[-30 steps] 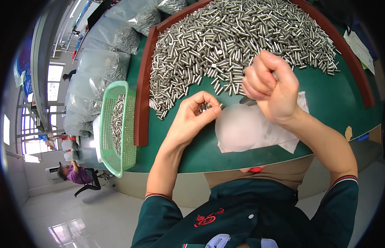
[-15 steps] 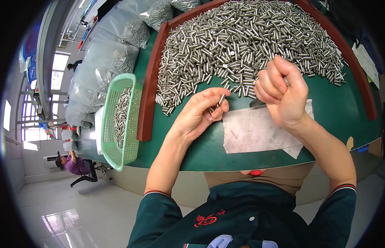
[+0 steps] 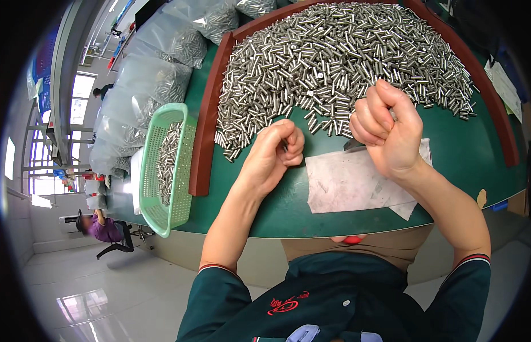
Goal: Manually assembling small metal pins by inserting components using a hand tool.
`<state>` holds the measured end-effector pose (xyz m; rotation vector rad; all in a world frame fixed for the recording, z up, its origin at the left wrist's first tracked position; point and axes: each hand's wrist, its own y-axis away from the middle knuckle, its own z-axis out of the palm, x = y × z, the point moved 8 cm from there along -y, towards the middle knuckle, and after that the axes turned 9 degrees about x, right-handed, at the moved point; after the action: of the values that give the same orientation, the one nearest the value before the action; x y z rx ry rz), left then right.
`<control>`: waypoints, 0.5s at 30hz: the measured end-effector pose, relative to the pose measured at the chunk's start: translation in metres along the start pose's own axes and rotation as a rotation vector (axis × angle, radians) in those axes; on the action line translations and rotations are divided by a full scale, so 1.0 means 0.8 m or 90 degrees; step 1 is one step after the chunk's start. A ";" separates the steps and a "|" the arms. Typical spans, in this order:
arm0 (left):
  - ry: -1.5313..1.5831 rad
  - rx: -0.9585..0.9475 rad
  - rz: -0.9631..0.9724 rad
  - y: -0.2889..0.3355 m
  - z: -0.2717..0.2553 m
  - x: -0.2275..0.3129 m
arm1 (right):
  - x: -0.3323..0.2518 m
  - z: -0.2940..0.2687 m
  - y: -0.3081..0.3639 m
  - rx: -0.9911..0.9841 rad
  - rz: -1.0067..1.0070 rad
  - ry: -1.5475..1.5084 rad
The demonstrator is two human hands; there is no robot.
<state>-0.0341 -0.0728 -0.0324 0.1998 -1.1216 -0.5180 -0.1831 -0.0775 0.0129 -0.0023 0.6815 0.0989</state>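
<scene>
A wide heap of small silvery metal pins (image 3: 334, 51) covers the far part of the green table (image 3: 277, 214). My left hand (image 3: 271, 154) is closed just short of the heap's near edge, left of centre. Its curled fingers now hide the pins seen in it a moment before. My right hand (image 3: 388, 131) is raised in a fist, thumb uppermost, in front of the heap. What it holds, if anything, is hidden. A dark, flat-looking piece (image 3: 353, 143) shows beside the right fist, by the upper edge of a smudged white sheet (image 3: 357, 182) on the table.
Dark red wooden rails (image 3: 205, 142) border the heap. A green plastic basket (image 3: 188, 171) with pins in it stands left of the rail. Clear bags (image 3: 143, 85) of pins line the table's left side. A person in purple (image 3: 106, 229) sits in the left background.
My left hand has shifted slightly left and curled its fingers inward, so the pin at its fingertips is out of sight. My right fist has hardly moved.
</scene>
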 end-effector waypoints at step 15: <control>-0.796 0.177 0.501 0.004 0.034 0.033 | 0.002 -0.001 0.000 0.023 0.002 0.033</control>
<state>-0.0487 -0.0803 0.0018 -0.3976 -2.3309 0.3228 -0.1824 -0.0773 0.0116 0.0315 0.7351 0.0893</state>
